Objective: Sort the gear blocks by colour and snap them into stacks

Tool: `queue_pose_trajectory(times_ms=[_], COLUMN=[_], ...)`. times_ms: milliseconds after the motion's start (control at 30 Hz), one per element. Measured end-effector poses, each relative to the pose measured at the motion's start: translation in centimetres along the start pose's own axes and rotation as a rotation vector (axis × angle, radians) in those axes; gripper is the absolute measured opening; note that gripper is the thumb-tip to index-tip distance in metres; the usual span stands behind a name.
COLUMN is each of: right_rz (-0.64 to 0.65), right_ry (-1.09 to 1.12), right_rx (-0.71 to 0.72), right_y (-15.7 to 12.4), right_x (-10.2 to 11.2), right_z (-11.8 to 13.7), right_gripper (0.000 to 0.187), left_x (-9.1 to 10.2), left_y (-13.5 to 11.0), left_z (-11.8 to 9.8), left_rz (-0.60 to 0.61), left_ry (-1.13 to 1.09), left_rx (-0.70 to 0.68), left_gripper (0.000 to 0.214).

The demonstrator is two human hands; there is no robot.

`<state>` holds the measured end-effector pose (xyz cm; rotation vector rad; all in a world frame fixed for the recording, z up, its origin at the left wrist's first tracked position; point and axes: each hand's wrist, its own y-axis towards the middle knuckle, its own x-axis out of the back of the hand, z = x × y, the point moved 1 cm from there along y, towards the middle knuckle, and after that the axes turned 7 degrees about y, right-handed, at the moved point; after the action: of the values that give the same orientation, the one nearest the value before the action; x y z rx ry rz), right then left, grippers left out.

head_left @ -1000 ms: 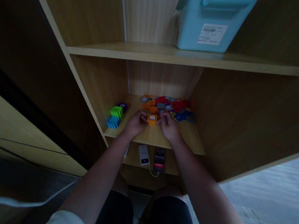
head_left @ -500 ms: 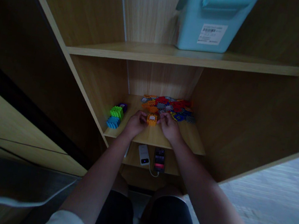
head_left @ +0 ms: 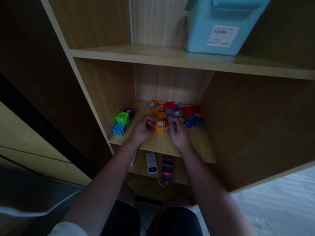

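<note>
A small orange block (head_left: 160,126), cube-like with notched edges and a pale patch on top, sits on the middle shelf between my two hands. My left hand (head_left: 143,128) is at its left side, fingers loosely bent and apart, the tips very close to the block. At its right side is my right hand (head_left: 177,132), with thumb and fingers bent and spread and a narrow gap to the block. Behind them lies a heap of flat notched puzzle pieces (head_left: 173,110) in red, orange, grey, blue and yellow.
A green block (head_left: 123,118), a blue block (head_left: 119,129) and a dark purple piece (head_left: 130,112) stand at the shelf's left side. Below lie a white power bank (head_left: 151,161) and a cabled phone (head_left: 168,167). A light-blue bin (head_left: 200,33) stands on the upper shelf (head_left: 155,56).
My left fingers have shifted very slightly at the orange block's left side. The block and my right hand look the same as before.
</note>
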<state>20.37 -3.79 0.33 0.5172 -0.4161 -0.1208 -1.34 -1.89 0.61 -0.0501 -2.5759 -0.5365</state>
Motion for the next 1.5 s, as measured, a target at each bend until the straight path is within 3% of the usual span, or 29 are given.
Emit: queue_pose_trajectory(times_ms=[333,633,733,967,1233,1500], right_rz=[-0.028,-0.053,-0.062,-0.071,-0.073,-0.075], right_ry=[-0.01,-0.039,-0.034,-0.047,-0.021,-0.028], right_rx=[0.001,-0.041,-0.064,-0.079,-0.094,-0.066], right_y=[0.0,0.0,0.1,0.3,0.4,0.3], right_x=[0.0,0.2,0.3,0.3,0.0,0.1], right_z=[0.1,0.1,0.3,-0.2,-0.6,-0.5], right_gripper=[0.028,0.029,0.031,0.032,0.03,0.03], left_x=[-0.1,0.3,-0.1,-0.7,-0.6,-0.6], left_y=[0.1,0.4,1.4,4.5,6.3,6.1], left_z=[-0.1,0.6,1.2,1.3,1.9,2.0], left_rz=[-0.013,-0.175,-0.159,-0.059,-0.074,-0.127], left_ry=[-0.011,0.215,0.339,0.512,0.586,0.48], left_rx=[0.014,0.052,0.012,0.038,0.025,0.032], left_gripper=[0.038,0.02,0.017,0.04,0.013,0.011])
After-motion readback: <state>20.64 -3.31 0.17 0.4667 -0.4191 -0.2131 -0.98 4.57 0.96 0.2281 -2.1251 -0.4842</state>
